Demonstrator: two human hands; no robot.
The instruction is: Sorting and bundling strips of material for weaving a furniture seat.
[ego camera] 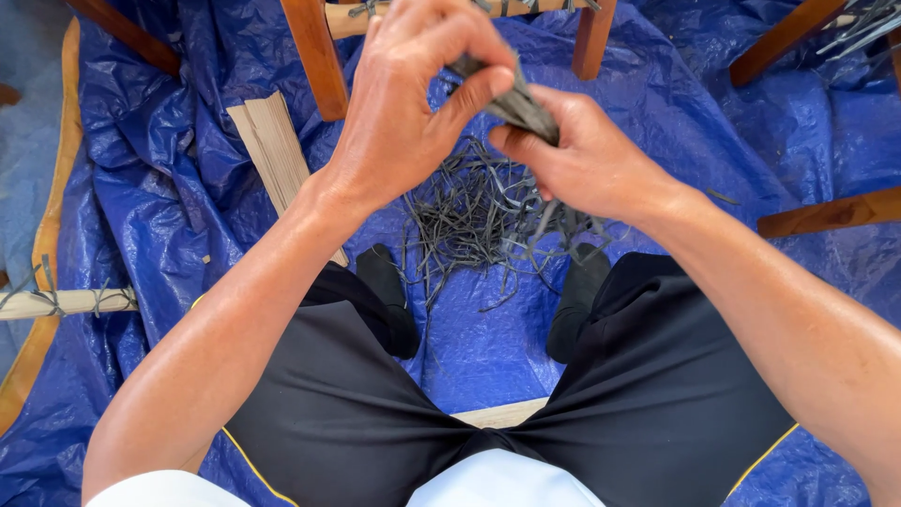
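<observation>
Pinching a bundle of dark strips [514, 99] near 12 o'clock, the left hand [413, 103] and right hand [577, 155] meet above a strip pile [474, 216] on the blue tarp [141, 207]

Colours here: the bundle of strips [514, 99] pinched between the left hand [413, 94] and right hand [582, 160] is dark grey, nearly black. Same dark grey on the loose tangle of strips [479, 221] just below the grip. Under everything is a bright blue tarp [150, 207] with a fine woven sheen. Reddish-brown wooden legs [314, 56] stand just left of the grip and farther right. A pale tan slat [272, 150] lies left of it. Closer in, black shorts [357, 404] with thin yellow piping, black socks [385, 282], and a white shirt [497, 483].
</observation>
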